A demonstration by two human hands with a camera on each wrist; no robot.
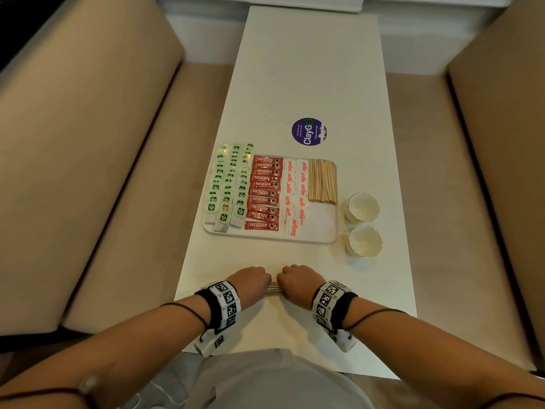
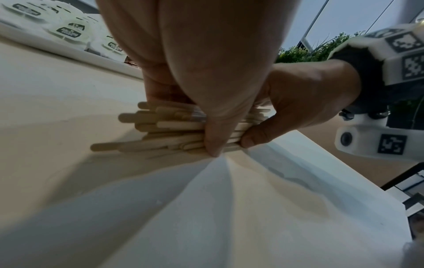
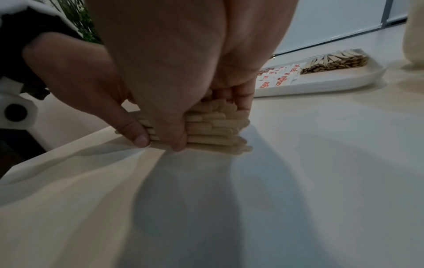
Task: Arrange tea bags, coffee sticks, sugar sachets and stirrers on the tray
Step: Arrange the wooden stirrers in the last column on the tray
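Observation:
A white tray (image 1: pixel 324 231) in the middle of the table holds rows of green tea bags (image 1: pixel 228 184), red coffee sticks (image 1: pixel 265 191), white sugar sachets (image 1: pixel 295 196) and a pile of wooden stirrers (image 1: pixel 322 180). Near the front edge, a second bundle of stirrers (image 1: pixel 273 287) lies on the table. My left hand (image 1: pixel 252 283) and right hand (image 1: pixel 295 283) grip it side by side, fingers and thumbs curled round it. The bundle of stirrers (image 2: pixel 169 130) pokes out past my left hand (image 2: pixel 206 87), and its other end, the bundle of stirrers (image 3: pixel 215 127), past my right hand (image 3: pixel 183 87).
Two white cups (image 1: pixel 363 207) (image 1: pixel 365 242) with gold rims stand right of the tray. A round purple sticker (image 1: pixel 309 131) lies behind the tray. Beige sofa seats (image 1: pixel 88 172) flank the narrow white table (image 1: pixel 309 69).

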